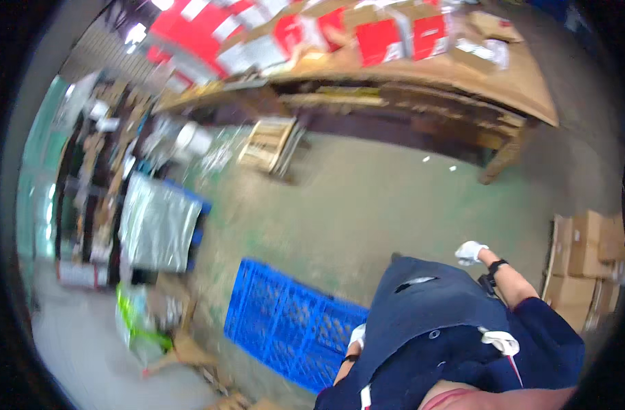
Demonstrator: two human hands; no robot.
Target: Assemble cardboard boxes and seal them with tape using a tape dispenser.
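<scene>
My right hand (471, 253), in a white glove with a black band at the wrist, hangs out over the floor to the right of my dark apron (428, 297). Its fingers look loosely parted and nothing shows in them. Low at the apron's left edge is my left hand (357, 337), also white-gloved. The apron covers part of it, and its fingers cannot be made out. Behind that hand lies a blue plastic lattice pallet (285, 314); whether the two touch is unclear.
A wooden workbench (531, 85) with red and silver packages spans the far side. A small wooden stool (268, 143) stands before it. Silver sheeting (160, 222) covers a stack at left, near cluttered shelves. Cardboard boxes (579, 253) are piled at right. A green-and-clear bag (138, 318) lies lower left.
</scene>
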